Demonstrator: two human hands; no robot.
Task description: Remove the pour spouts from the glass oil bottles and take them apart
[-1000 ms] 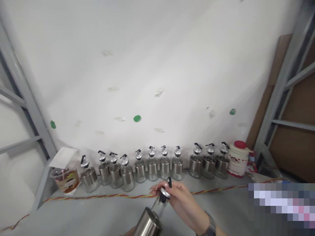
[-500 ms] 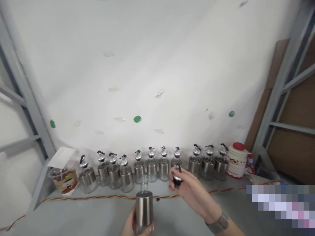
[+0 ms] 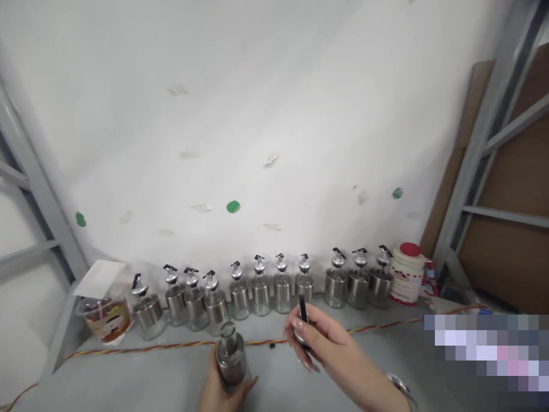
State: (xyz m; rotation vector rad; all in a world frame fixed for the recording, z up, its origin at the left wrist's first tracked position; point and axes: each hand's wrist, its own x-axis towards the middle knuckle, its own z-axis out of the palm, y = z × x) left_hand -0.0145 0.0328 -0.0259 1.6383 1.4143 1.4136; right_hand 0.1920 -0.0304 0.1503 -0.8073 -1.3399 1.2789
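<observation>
My left hand (image 3: pixel 223 389) is wrapped round a glass bottle (image 3: pixel 232 359) with a brushed metal sleeve; its bare neck faces up and towards me. To its right, my right hand (image 3: pixel 319 340) pinches a pour spout (image 3: pixel 302 320) with a black lever on top; the fingers cover most of its body. The spout and the bottle are apart. Behind both hands, several sleeved bottles of the same kind, such as one bottle (image 3: pixel 260 294), stand in a row with silver and black spouts fitted.
A red and yellow twisted cord (image 3: pixel 171 345) runs across the grey tabletop (image 3: pixel 141 377). At the left stands a plastic cup (image 3: pixel 105 320) of brown drink, at the right a white container (image 3: pixel 405 277) with a red top. A small black piece (image 3: pixel 271 345) lies near the cord.
The bottle in my left hand has shifted left and tipped, so its open mouth now shows. My right hand has moved slightly down and turned the spout, its lever now upright.
</observation>
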